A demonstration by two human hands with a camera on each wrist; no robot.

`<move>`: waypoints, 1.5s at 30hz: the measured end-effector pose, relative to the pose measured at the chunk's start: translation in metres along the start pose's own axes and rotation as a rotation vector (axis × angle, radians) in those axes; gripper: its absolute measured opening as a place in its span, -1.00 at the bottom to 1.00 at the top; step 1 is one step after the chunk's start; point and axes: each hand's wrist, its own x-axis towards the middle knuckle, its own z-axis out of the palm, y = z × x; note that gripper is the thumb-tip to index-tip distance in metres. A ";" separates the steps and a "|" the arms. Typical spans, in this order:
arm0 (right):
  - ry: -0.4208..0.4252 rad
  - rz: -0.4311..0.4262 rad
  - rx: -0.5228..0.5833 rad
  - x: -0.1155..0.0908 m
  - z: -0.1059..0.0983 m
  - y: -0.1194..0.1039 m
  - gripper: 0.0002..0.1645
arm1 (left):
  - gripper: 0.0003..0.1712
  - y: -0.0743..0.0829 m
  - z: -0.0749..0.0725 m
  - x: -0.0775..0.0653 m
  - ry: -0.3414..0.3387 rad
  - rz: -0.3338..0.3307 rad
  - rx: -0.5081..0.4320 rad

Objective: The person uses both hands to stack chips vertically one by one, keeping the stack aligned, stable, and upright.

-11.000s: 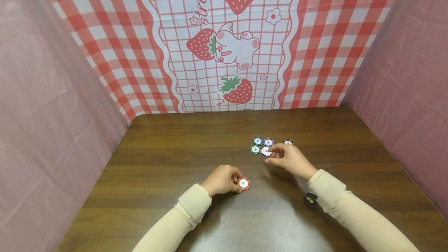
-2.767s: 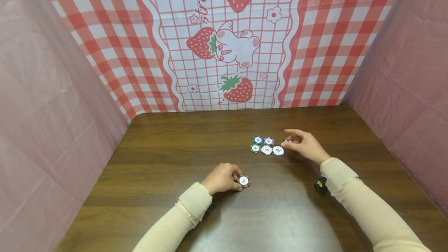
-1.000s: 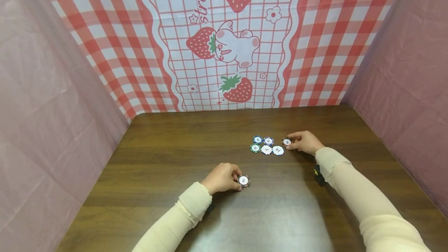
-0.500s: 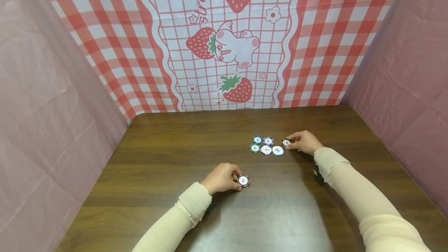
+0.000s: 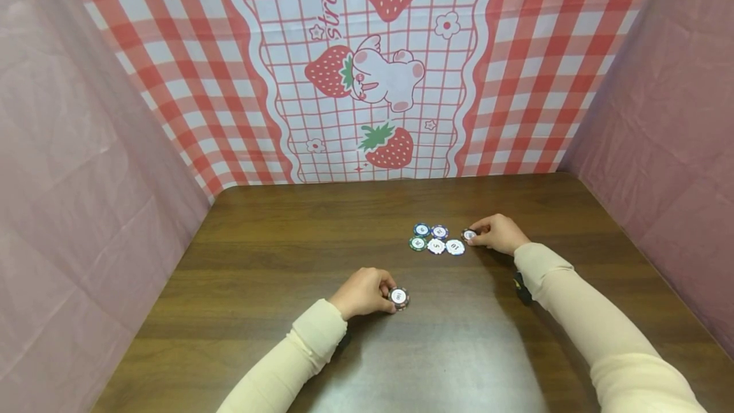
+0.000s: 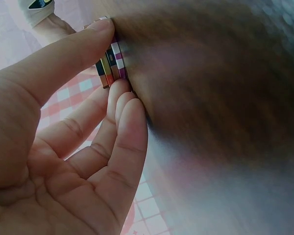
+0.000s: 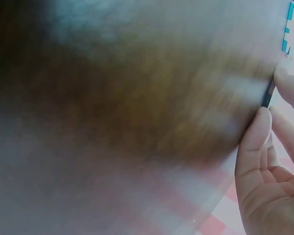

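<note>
My left hand (image 5: pixel 365 293) pinches a small stack of poker chips (image 5: pixel 399 297) at the table's middle, thumb on one side and fingers on the other. The top chip reads 100; purple-and-white and dark edges show below it in the left wrist view, where the stack (image 6: pixel 111 66) stands edge-on. Farther back, my right hand (image 5: pixel 497 234) holds a dark-edged chip (image 5: pixel 468 234) flat at the table between thumb and fingers. Left of it lie a white 10 chip (image 5: pixel 455 247), a white 5 chip (image 5: pixel 436 246), a green chip (image 5: pixel 418 243) and two blue-edged chips (image 5: pixel 422 229).
The brown wooden table (image 5: pixel 275 241) ends at a red-checked strawberry cloth (image 5: pixel 390 69) hung behind it. Pink drapes (image 5: pixel 659 145) hang on both sides.
A white 10 chip has joined the laid-out chips. The left hand's top chip was a red 5, now a 100. My right hand has moved to the dark-edged chip and eased it slightly toward me.
</note>
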 end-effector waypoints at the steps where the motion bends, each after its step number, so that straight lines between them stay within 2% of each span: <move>1: -0.001 -0.006 -0.007 0.000 0.000 0.000 -0.51 | -0.65 0.000 0.000 0.000 0.000 0.001 0.001; 15: 0.028 -0.017 0.004 -0.002 -0.001 -0.002 -0.58 | -0.64 -0.002 0.001 0.001 0.001 0.001 0.002; 21: 0.061 -0.004 0.056 -0.003 -0.002 0.000 -0.50 | -0.64 -0.002 0.002 0.001 0.000 0.004 -0.001; 27: 0.087 -0.020 0.049 -0.004 -0.005 0.002 -0.43 | -0.65 -0.001 0.002 0.001 -0.002 0.001 -0.005; 35: 0.184 -0.146 -0.020 -0.007 -0.008 -0.018 -0.51 | -0.64 -0.001 0.001 0.000 -0.002 -0.005 -0.006; 45: 0.213 -0.265 0.051 -0.019 -0.001 -0.052 -0.57 | -0.66 -0.001 0.001 0.000 -0.008 -0.008 -0.008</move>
